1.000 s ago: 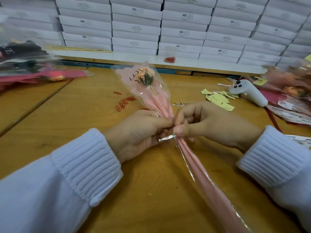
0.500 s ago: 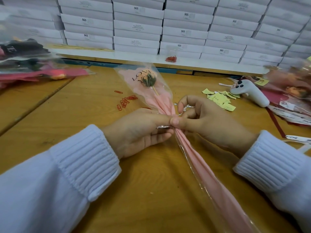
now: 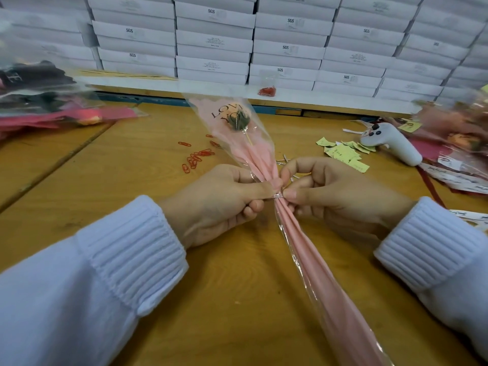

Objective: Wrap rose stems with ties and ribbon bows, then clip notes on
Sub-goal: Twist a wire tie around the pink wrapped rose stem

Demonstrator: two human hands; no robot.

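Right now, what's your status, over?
Left hand and right hand both pinching silver tie. Tie around wrapped rose neck. Paper clips lie apart, left.

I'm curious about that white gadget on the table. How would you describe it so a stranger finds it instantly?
Start at the wooden table and look to its far right, past the right hand. Just beyond the scattered yellow notes lies the white controller. It alone is smooth curved plastic, with small dark buttons at its rounded end.

Pink wrapper (image 3: 311,260); silver tie (image 3: 276,196); red paperclips (image 3: 195,159); yellow notes (image 3: 343,154); white boxes (image 3: 287,48).
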